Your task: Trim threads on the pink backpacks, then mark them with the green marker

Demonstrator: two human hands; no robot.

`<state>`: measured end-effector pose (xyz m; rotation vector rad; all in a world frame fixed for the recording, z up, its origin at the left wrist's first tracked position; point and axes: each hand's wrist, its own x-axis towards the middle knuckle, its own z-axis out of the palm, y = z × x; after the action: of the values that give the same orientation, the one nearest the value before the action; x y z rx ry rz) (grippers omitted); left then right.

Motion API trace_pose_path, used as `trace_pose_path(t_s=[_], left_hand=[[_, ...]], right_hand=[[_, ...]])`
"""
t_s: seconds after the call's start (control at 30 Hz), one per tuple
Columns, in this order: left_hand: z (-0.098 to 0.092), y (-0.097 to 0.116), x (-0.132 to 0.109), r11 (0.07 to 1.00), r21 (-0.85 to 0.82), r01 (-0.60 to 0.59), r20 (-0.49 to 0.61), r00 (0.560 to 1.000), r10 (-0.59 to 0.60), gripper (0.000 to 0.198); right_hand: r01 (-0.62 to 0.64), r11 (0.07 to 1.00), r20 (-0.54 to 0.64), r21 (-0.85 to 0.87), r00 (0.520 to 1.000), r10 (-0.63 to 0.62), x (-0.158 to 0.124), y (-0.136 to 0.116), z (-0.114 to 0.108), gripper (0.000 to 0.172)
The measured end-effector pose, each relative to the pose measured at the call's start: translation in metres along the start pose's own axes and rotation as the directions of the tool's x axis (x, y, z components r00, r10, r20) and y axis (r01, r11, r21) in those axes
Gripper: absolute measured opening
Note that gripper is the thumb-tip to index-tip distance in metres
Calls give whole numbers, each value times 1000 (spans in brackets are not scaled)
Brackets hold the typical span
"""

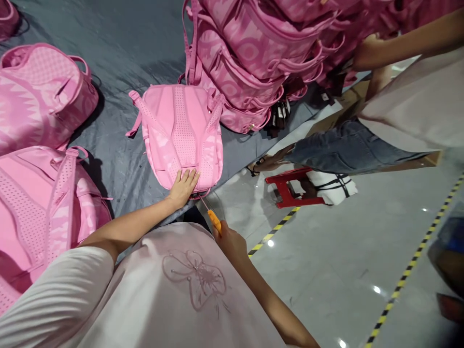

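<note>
A small pink backpack [183,130] lies on the grey cloth, its padded back and shoulder straps facing up. My left hand [184,187] rests flat on its lower end, fingers stretched out over the fabric. Below that end, my right hand [230,241] is closed around the orange handle of a thin-shafted tool [214,221]. The slim shaft points up toward a loop at the backpack's edge; whether its tip touches the loop, I cannot tell.
Pink backpacks [250,58] are stacked behind, with dark tags at their side. More backpacks [47,96] lie at left on the grey cloth [119,43]. A co-worker [409,96] stands at right beside a red stool [290,189]. Yellow-black tape [406,275] marks the floor.
</note>
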<state>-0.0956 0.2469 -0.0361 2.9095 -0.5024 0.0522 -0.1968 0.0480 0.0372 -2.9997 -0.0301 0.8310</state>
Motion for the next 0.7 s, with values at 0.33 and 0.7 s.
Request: trace_pose_path(t_s=[0.33,0.7], left_hand=[[0,-10,-22,996,-81,-41,-64,997,36,58],[31,15,-84,958,-248,145,59,989,-135,59]], right_hand=[[53,998,-65,-15,996,-54,9,0,-2,28],[93,994,-55,57,994,-90,12,12,14,31]])
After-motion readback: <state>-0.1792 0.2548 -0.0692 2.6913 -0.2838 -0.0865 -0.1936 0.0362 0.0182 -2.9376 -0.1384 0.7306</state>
